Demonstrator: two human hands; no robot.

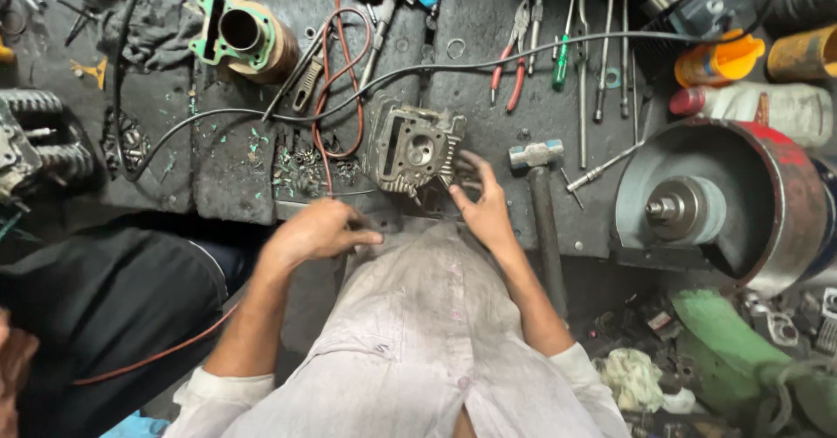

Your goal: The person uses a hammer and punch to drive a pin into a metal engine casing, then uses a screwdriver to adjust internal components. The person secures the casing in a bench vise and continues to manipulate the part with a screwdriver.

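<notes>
The grey, finned metal cylinder head (414, 150) is sitting at the centre of the frame on the dark, grimy workbench (227, 176), its open chamber facing up. The right hand (482, 207) is resting against the head's lower right fins, fingers spread and touching the casting rather than closing around it. The left hand (316, 231) is lying at the bench's near edge, just below and left of the head, fingers curled inward; whether anything is pinched inside them cannot be told.

A steel-headed hammer with a dark handle (540, 203) is lying just right of the right hand. Red-handled pliers (513, 54) and a green-handled screwdriver (563, 59) are lying in the upper centre, among long slim tools. A black cable (453, 61) and a red wire (336, 81) are looping across the bench above the head. A brown cylinder barrel with a green gasket (244, 37) is standing in the upper left. A large round red-rimmed drum with a central shaft (715, 203) is occupying the right side.
</notes>
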